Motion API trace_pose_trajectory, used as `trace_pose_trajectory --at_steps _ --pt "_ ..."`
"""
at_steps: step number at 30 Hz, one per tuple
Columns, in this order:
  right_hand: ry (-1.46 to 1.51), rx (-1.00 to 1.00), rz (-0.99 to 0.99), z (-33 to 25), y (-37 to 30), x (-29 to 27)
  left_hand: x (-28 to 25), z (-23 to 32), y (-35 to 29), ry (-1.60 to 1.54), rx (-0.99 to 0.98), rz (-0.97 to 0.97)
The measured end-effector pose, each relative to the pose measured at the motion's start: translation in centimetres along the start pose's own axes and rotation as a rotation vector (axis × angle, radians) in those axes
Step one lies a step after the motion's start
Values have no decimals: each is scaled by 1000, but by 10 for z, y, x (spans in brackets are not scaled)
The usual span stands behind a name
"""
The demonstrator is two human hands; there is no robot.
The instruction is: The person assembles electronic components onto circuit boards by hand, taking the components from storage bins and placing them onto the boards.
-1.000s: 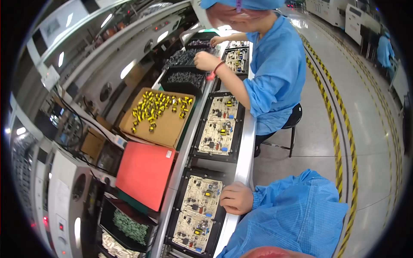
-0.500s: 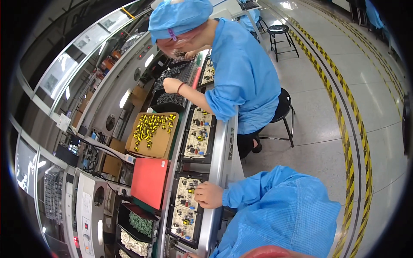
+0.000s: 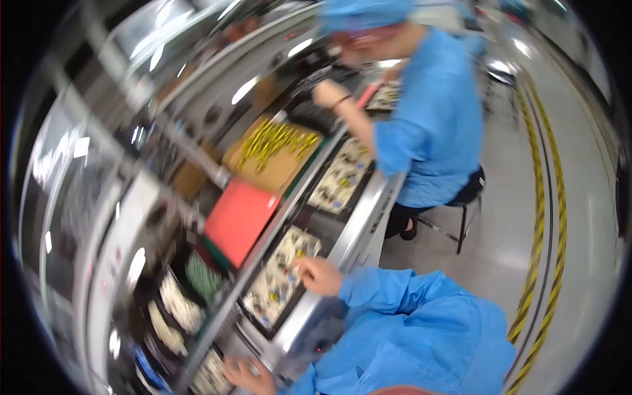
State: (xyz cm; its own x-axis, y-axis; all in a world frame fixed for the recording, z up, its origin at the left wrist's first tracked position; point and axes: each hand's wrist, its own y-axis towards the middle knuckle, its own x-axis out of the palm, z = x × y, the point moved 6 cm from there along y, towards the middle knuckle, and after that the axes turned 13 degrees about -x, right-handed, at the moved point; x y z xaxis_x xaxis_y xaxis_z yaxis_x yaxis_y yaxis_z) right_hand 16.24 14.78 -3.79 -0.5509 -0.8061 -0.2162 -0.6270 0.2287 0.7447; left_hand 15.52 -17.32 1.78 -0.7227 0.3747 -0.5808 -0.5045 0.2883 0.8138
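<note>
My right hand [image 3: 320, 276] reaches over the right side of a pale circuit board [image 3: 273, 299]. Its fingers are curled together at the board's small parts, and blur hides what is in them. The board lies in a black frame on the conveyor line and carries yellow, black and blue components. Near the lower edge, my left hand [image 3: 249, 376] has its fingers apart. It lies beside another pale board [image 3: 212, 376], partly cut off below. Whether it touches that board I cannot tell.
Another populated board [image 3: 341, 174] sits farther up the line. Beside it are a red sheet [image 3: 241, 220], a cardboard tray [image 3: 266, 172] of yellow components, and bins with green parts [image 3: 203, 275] and white parts [image 3: 179, 303]. A seated co-worker [image 3: 438, 118] reaches over dark trays beyond.
The view has swung and blurred, shifting the line and co-worker to the right. My left hand, barely visible before at the lower edge, now shows with spread fingers. My right hand stays by its board.
</note>
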Motion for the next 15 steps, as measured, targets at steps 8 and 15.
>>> trace_pose_trajectory --at_steps 8,15 --pt "-173 -121 -61 52 -10 -50 12 44 3 -223 -402 -230" --pt "112 37 34 47 -15 -69 -2 13 5 -85 -565 -231"
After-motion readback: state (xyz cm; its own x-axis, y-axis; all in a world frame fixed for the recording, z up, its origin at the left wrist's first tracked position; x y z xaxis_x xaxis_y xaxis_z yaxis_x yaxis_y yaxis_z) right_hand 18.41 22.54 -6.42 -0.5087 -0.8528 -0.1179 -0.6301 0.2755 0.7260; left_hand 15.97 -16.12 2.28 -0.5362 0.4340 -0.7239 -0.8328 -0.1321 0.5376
